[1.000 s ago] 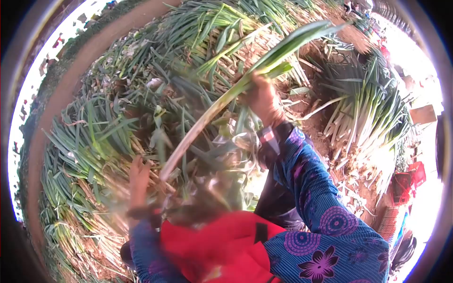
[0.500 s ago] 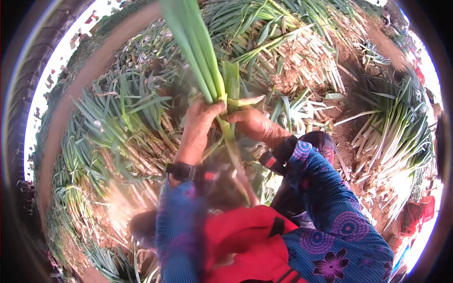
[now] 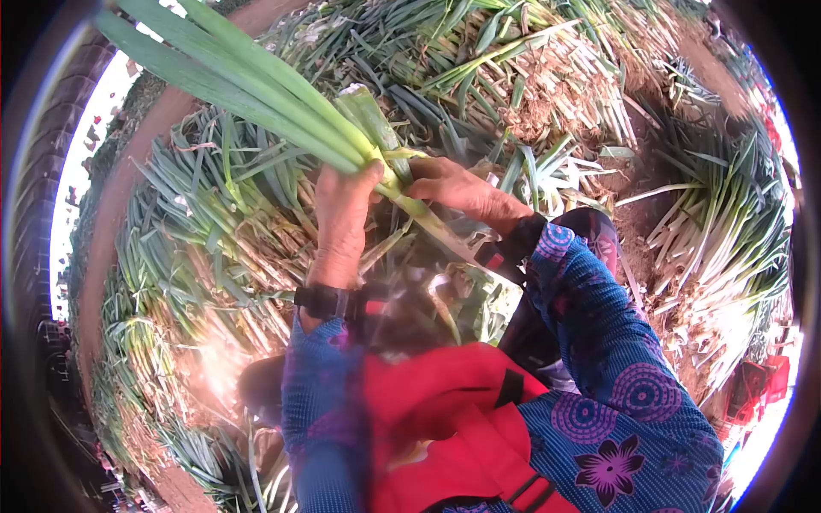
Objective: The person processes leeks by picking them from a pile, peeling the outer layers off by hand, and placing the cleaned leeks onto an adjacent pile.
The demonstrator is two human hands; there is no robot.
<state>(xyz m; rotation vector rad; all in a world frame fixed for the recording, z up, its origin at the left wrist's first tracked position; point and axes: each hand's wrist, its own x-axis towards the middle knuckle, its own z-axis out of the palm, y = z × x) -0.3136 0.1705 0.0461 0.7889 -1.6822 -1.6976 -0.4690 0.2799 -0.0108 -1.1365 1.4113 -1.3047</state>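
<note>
A long green onion stalk [image 3: 342,132] slants across the upper middle, its wide green leaves reaching to the upper left and its pale stem running down to the right. My left hand [image 3: 342,205] is closed around it just below where the leaves fan out. Close beside it, my right hand [image 3: 449,185] pinches a short cut-looking outer leaf [image 3: 368,115] and its sheath at the same stalk. Part of the stem's lower end is hidden by my right wrist. Loose peeled leaves [image 3: 445,299] lie below my hands, partly blurred.
Piles of green onions lie on the left [image 3: 205,197], at the top [image 3: 547,68] and on the right [image 3: 718,205]. Brown soil [image 3: 633,231] shows between them. A red crate [image 3: 753,389] stands at the lower right, and my knees are below my hands.
My left hand has left the left pile and closed on the stalk beside my right hand. The stalk's leaves have swung from upper right to upper left.
</note>
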